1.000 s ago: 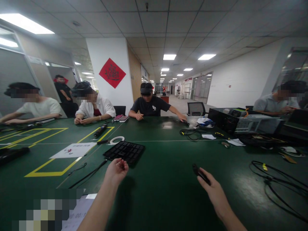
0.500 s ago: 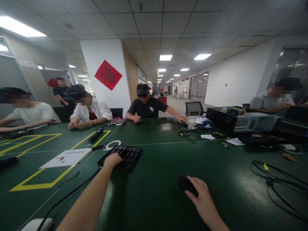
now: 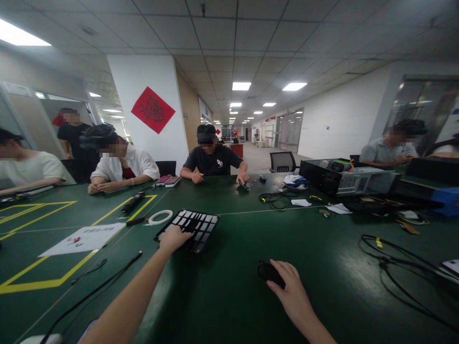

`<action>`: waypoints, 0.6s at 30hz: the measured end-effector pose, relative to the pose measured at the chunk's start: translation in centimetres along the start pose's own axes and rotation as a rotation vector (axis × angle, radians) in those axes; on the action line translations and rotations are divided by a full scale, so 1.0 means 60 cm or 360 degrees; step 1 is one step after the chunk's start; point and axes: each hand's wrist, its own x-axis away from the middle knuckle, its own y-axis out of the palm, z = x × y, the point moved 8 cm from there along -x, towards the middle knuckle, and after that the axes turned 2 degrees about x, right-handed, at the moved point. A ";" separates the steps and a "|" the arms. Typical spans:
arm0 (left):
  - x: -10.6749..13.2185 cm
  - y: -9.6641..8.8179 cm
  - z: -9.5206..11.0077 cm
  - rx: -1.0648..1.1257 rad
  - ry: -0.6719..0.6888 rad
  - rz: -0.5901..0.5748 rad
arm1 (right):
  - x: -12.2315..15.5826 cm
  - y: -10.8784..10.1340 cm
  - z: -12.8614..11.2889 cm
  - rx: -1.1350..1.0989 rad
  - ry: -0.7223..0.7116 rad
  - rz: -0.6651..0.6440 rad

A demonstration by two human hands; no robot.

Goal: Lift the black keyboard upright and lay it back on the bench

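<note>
My left hand [image 3: 174, 239] grips the near left part of a flat black case with a grid of square cells [image 3: 204, 224]. Its fingers lie over the cells, some of which shine pale in the light. The case is slightly tilted, and the hand hides part of it. Lower and to the right, my right hand [image 3: 287, 284] is closed around a small black oblong object [image 3: 267, 271]. The palm and fingers cover its right end. I cannot make out what kind of object it is.
A white ring [image 3: 160, 217] and a printed sheet [image 3: 84, 239] lie left of the case, near a black cable [image 3: 107, 285]. More cables [image 3: 387, 263] coil at right. An open computer case [image 3: 340, 177] stands farther back. Across the green table [image 3: 229, 286] sits a person [image 3: 215, 160].
My left hand has shifted the gridded case rightward and tilted it, so its cells catch light. My right hand keeps the black object. Across the table, a person's hand has drawn inward with a dark object.
</note>
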 end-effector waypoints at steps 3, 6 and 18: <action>0.057 0.015 0.051 0.0191 0.0165 -0.0092 | -0.001 -0.002 0.000 -0.0047 -0.0022 0.0004; 0.145 0.050 0.101 0.0800 0.0375 -0.0209 | -0.003 -0.003 0.000 -0.0152 -0.0091 0.0015; 0.317 0.195 0.182 0.1949 0.0720 -0.0842 | 0.018 0.010 -0.036 -0.0463 -0.0692 -0.0135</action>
